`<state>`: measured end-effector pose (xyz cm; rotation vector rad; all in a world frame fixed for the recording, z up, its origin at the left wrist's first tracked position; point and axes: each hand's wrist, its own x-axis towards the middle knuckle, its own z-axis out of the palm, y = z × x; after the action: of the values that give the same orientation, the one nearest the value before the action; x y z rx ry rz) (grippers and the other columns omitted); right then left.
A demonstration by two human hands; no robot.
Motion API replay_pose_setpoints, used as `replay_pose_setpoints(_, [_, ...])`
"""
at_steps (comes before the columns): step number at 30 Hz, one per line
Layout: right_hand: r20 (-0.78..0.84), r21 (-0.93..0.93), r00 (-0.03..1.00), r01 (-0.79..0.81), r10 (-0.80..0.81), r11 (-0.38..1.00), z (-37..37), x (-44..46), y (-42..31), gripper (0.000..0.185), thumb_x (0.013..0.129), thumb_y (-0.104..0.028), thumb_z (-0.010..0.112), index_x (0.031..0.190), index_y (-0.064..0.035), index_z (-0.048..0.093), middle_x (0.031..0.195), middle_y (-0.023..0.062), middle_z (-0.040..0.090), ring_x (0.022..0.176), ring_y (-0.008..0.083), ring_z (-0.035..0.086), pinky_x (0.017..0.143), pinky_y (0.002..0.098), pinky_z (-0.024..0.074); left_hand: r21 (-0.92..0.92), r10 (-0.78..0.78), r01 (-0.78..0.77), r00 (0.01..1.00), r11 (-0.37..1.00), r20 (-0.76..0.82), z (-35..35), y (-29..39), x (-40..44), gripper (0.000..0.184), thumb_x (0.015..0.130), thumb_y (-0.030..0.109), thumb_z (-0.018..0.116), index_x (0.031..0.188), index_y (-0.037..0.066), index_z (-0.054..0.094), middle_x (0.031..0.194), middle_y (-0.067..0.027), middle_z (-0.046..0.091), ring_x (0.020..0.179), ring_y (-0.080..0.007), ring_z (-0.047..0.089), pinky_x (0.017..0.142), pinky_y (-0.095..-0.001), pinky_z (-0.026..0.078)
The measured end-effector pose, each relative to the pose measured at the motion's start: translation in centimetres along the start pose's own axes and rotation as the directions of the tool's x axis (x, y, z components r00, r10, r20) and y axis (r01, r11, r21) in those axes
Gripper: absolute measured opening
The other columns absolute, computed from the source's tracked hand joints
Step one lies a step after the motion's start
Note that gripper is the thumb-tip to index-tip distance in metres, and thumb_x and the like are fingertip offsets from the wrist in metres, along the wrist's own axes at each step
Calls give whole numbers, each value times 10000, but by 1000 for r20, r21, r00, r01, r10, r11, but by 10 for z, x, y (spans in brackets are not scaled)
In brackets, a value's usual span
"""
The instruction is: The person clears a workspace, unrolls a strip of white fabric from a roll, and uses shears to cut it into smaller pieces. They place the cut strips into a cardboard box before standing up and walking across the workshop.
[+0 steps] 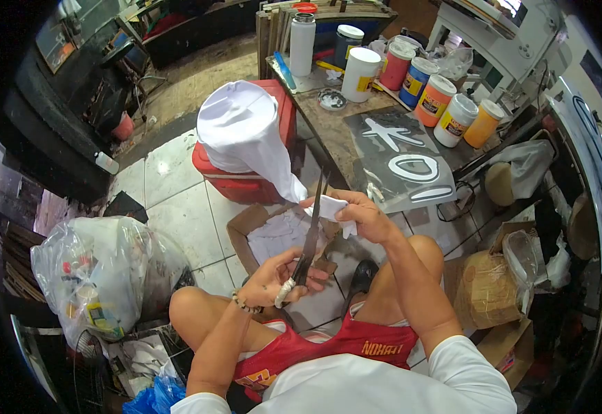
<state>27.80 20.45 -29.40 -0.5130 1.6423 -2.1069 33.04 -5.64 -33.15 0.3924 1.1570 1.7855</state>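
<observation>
My left hand is closed around the handles of a pair of long dark scissors, one handle of which is wrapped in white. The blades point up and away, slightly parted at the tips. Pinched in my right hand is white cloth, beside the blades. A strip of white fabric hangs down toward that hand from a pile on a red cooler. Below my hands, a cardboard box holds cut white cloth pieces.
Right of the cooler, a worktable carries several paint jars and a dark sheet with white lettering. A filled clear plastic bag stands on the tiled floor at left. A taped package sits at right.
</observation>
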Motion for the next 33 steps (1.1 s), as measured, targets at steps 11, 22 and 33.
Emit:
replay_pose_setpoints(11, [32,-83,996,-78,81,993,6,2,0,473,813,-107,478,1252,-17,628,1079,47,657,956,124,586,862,265,448,10,67,-67,998,998,-6,-4,-3,1,794,819,106,777,1458,42,309,1274,-230,604,1126,-282,643,923,-364,535])
replay_pose_setpoints(22, [51,-120,994,-91,98,989,6,11,38,513,779,-114,479,1261,-26,629,1049,24,632,899,97,552,782,240,445,110,197,-183,971,977,-138,-12,-13,3,748,810,137,797,1413,21,369,1119,-225,676,966,-270,709,780,-347,568])
replay_pose_setpoints(33, [-14,-702,970,164,-244,693,10,52,94,423,815,-265,724,1152,-26,635,1355,221,520,1211,349,543,965,408,457,164,471,-448,757,879,-453,-28,18,-8,812,768,155,815,1432,58,357,1163,-222,651,1010,-302,686,812,-384,588])
